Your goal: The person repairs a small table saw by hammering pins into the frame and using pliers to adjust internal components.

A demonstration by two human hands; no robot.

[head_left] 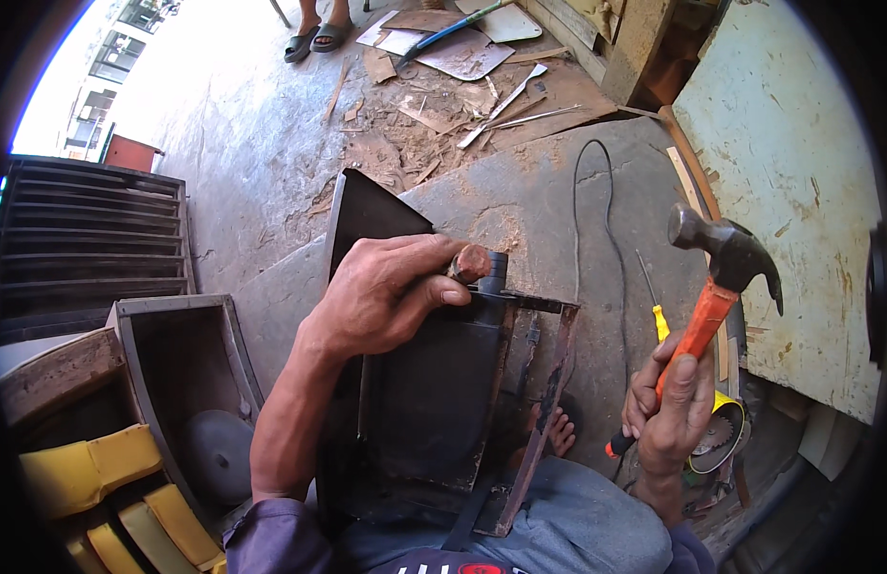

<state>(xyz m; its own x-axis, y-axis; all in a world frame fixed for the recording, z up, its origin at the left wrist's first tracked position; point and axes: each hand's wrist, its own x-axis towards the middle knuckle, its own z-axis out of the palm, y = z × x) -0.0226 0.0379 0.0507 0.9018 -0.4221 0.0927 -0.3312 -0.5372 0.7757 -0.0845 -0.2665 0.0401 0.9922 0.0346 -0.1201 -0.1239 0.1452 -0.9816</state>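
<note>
The left hand (386, 297) pinched a rod (473, 262) between thumb and forefinger, its blunt reddish end showing past the fingertips; the other fingers were bent out of sight beneath. The rod stood over the top edge of the dark metal box (424, 392) in the person's lap, with a short grey cylinder (497, 273) just beside it at 3 o'clock. Its long axis seemed tipped toward the camera, so little of its length showed, and whether its far end touched the box could not be told.

The right hand (668, 402) had its fingers wrapped around the handle of the hammer (708, 311), the handle running up toward 1 o'clock. The hammer's head was well apart from the rod, roughly at 3 o'clock from it, with open air between. The head's own long axis lay from 10 to 4 o'clock: the flat face was at the 10 o'clock end, on the rod's side, and the claw pointed down at 4. The left hand was plainly the nearer one to the rod and the box, with the right out to their right.

Behind the hammer, a yellow screwdriver (660, 323) lay just off the right fingers at about 12 o'clock.
</note>
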